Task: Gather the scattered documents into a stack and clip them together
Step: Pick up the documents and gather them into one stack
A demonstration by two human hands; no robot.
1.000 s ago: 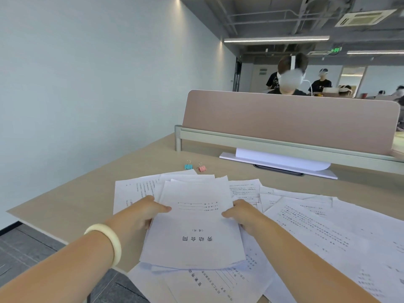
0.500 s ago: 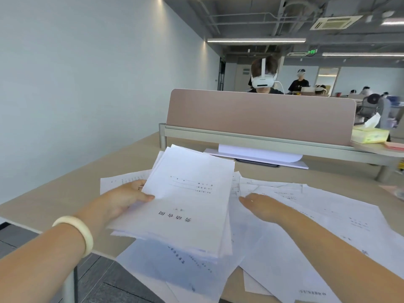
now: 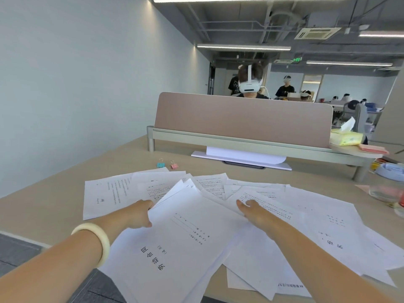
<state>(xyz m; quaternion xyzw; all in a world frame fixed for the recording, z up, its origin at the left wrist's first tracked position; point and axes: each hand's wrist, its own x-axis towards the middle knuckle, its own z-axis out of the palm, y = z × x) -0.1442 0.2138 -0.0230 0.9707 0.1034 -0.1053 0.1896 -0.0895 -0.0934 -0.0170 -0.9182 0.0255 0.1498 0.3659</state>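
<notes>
A partial stack (image 3: 175, 237) is pinched by the left hand (image 3: 140, 215); the right hand (image 3: 255, 212), grip apart, is best slid flat under loose sheets (image 3: 328, 215).

Gathered stack (image 3: 175, 237) lowered from mid-air, right hand (image 3: 254, 212) reaching farther right

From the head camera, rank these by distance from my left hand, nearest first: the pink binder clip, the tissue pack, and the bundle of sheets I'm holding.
1. Bundle of sheets: gripped in the left hand.
2. Pink binder clip: farther back on the desk, beside the blue clip.
3. Tissue pack: far right, by the divider's end.
</notes>
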